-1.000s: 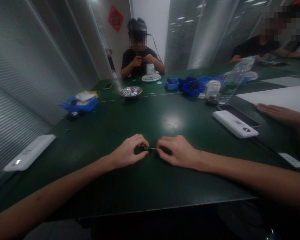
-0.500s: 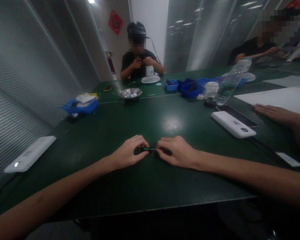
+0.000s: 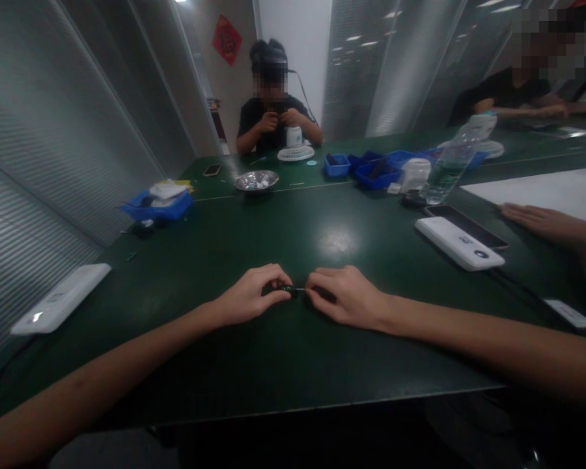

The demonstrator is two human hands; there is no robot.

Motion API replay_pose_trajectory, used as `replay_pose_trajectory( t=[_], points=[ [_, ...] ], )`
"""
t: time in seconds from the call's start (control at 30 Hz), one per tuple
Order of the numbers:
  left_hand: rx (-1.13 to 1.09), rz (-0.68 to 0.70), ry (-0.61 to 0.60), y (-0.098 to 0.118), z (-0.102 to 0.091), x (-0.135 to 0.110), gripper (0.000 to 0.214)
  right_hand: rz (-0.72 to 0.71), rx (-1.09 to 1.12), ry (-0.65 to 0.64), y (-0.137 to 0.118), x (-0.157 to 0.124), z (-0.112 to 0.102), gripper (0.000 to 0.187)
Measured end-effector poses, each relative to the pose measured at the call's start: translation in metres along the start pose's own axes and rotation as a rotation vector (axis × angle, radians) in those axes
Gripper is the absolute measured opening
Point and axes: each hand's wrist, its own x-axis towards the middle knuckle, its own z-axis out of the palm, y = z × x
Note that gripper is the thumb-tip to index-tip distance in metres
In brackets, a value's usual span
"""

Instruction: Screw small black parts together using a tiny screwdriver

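My left hand (image 3: 254,301) rests on the dark green table (image 3: 293,365) with its fingers pinched round a small dark part (image 3: 287,289) that shows a green spot. My right hand (image 3: 344,296) lies just to its right, fingers curled and pinched on a thin pin or wire (image 3: 300,290) that runs into that part. The two hands almost touch at the fingertips. What else sits under the fingers is hidden.
A white power bank (image 3: 459,242) and a dark phone (image 3: 463,225) lie to the right, beside another person's hand (image 3: 542,221). A second white power bank (image 3: 58,306) is at the left edge. Blue trays (image 3: 159,205), a metal bowl (image 3: 256,180) and a water bottle (image 3: 452,166) stand farther back.
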Motion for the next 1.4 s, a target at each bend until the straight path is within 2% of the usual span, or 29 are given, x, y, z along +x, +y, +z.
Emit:
replay_pose_trajectory(
  t=[0.13,0.3,0.47,0.6,0.73,0.9,1.03,1.13,1.2,1.3,1.33,1.4],
  points=[
    [-0.028,-0.006,-0.007,-0.001,0.002,0.001,0.017,-0.022,-0.021,0.005,0.001,-0.001,0.001,0.018],
    [0.016,0.073,-0.001,0.003,0.009,0.002,0.014,-0.089,-0.064,-0.015,0.000,0.000,0.005,0.018],
    [0.020,0.051,-0.013,0.006,0.011,0.004,0.015,-0.080,-0.057,0.000,-0.001,0.002,0.006,0.020],
    [0.084,0.012,0.071,0.005,0.010,0.002,0.015,-0.028,-0.046,0.020,-0.001,0.001,0.005,0.017],
    [0.174,-0.091,0.148,0.002,0.007,-0.001,0.020,0.048,-0.028,0.041,-0.001,0.002,0.002,0.016],
    [0.332,-0.146,0.179,-0.021,-0.006,-0.003,0.030,0.144,-0.048,0.076,0.000,0.003,0.000,0.019],
    [0.526,-0.189,0.272,-0.047,-0.024,-0.003,0.032,0.165,-0.034,0.093,0.002,0.003,0.000,0.021],
    [0.605,-0.093,0.337,-0.044,-0.030,-0.004,0.038,0.177,-0.039,0.098,0.003,0.002,0.000,0.021],
    [0.562,0.099,0.241,-0.028,-0.025,-0.006,0.038,0.194,-0.044,0.102,0.003,0.002,0.000,0.020],
    [0.385,0.425,-0.150,0.006,-0.007,-0.013,0.039,0.215,-0.057,0.116,0.004,0.003,0.003,0.018],
    [0.329,0.488,-0.258,0.017,0.000,-0.015,0.042,0.218,-0.064,0.121,0.004,0.003,0.004,0.017],
    [0.247,0.546,-0.356,0.031,0.011,-0.018,0.047,0.217,-0.073,0.127,0.005,0.002,0.005,0.017]
  ],
)
